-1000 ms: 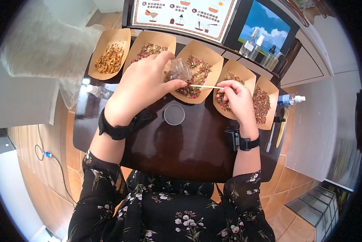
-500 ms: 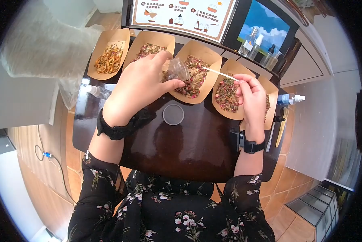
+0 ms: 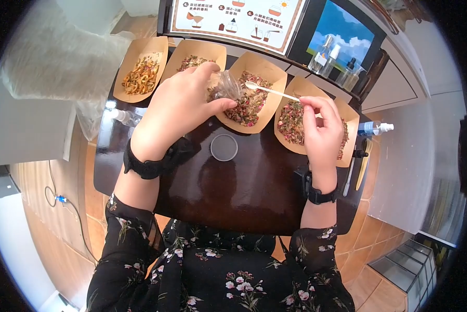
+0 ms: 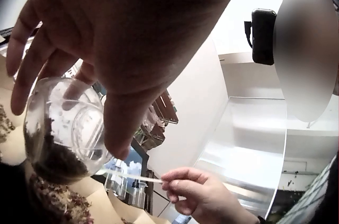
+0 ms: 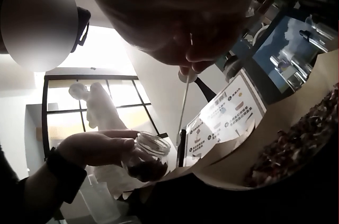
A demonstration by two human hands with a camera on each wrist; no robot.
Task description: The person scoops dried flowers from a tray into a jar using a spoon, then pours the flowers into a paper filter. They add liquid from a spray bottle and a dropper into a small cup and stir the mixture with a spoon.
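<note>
The head view shows me the two hands apart, with twelve o'clock at the far side of the table [image 3: 218, 192]. The left hand [image 3: 179, 101] grips the clear jar [image 3: 225, 86] with fingers and thumb around it, tipped so its mouth points to about three o'clock, over the middle tray [image 3: 267, 66]. In the left wrist view I see dark bits [image 4: 55, 163] in the jar. The right hand [image 3: 323, 125], at about four o'clock from the jar, pinches the thin end of the white spoon [image 3: 275, 92]. A second ago, the spoon's tip was right by the jar. Now the right hand is farther off, and the spoon's scoop shows plainly, just beside the mouth at three o'clock. So the spoon looks to be out of the jar, and I think no scooping goes on right now. I can't tell if the scoop holds anything. A round clear lid [image 3: 224, 147] lies at six o'clock from the jar.
</note>
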